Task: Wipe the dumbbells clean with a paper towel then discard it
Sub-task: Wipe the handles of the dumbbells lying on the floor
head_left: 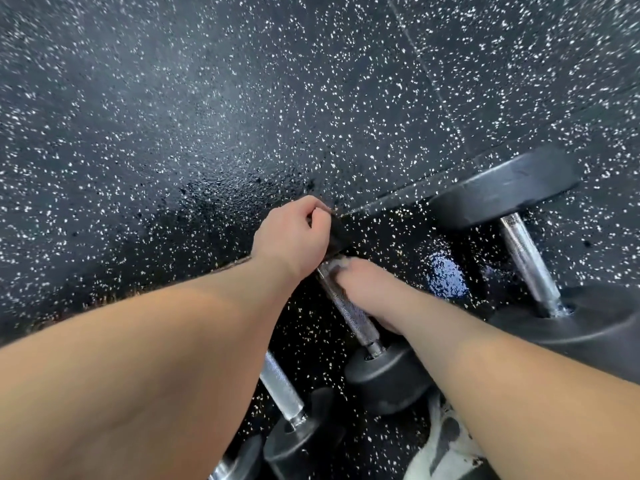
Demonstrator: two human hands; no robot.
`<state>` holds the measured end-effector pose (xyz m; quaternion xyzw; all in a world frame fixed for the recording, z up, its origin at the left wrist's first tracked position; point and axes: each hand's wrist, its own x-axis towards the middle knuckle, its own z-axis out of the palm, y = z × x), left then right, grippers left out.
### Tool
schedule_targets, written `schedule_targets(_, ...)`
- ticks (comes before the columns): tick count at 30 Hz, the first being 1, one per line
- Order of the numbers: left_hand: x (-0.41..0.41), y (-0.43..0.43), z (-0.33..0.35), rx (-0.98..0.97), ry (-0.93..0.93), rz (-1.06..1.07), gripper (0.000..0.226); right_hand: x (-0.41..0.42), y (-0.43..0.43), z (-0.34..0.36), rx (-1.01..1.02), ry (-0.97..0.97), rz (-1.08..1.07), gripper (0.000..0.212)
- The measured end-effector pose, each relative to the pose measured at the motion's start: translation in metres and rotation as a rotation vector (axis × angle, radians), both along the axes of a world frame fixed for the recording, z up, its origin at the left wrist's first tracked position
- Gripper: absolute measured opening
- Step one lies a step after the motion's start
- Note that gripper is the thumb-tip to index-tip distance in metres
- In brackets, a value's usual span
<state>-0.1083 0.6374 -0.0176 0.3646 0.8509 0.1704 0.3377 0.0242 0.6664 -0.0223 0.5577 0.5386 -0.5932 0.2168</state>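
I see the middle dumbbell (360, 317) lying on the speckled rubber floor (207, 116), its far black head gripped by my left hand (294, 237). My right hand (363, 289) curls around the knurled handle, pressing what looks like a blurred white paper towel (337, 263) against it. A larger dumbbell (526, 258) lies just right, a smaller one (284, 393) nearer left. No legible markings.

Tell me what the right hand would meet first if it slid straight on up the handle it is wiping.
Probably the dumbbell's far head, which the left hand grips; the right hand is near that end of the handle.
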Motion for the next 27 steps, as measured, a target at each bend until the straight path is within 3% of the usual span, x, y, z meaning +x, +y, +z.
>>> schedule_targets(5,0.001,0.002,0.001,-0.005,-0.003,0.025,0.039,0.017,0.004,-0.018,-0.244,0.158,-0.427,0.038)
schedule_targets(16,0.005,0.010,0.000,-0.041,0.048,0.020,0.040,0.006,0.011,-0.016,-0.459,0.371,-0.296,0.033)
schedule_targets(20,0.005,0.010,-0.002,-0.043,0.047,0.022,0.039,0.014,0.020,-0.017,-0.411,0.384,-0.300,0.016)
schedule_targets(27,0.006,0.013,-0.002,-0.035,0.069,0.006,0.030,0.013,0.011,-0.018,0.019,0.210,-0.044,0.025)
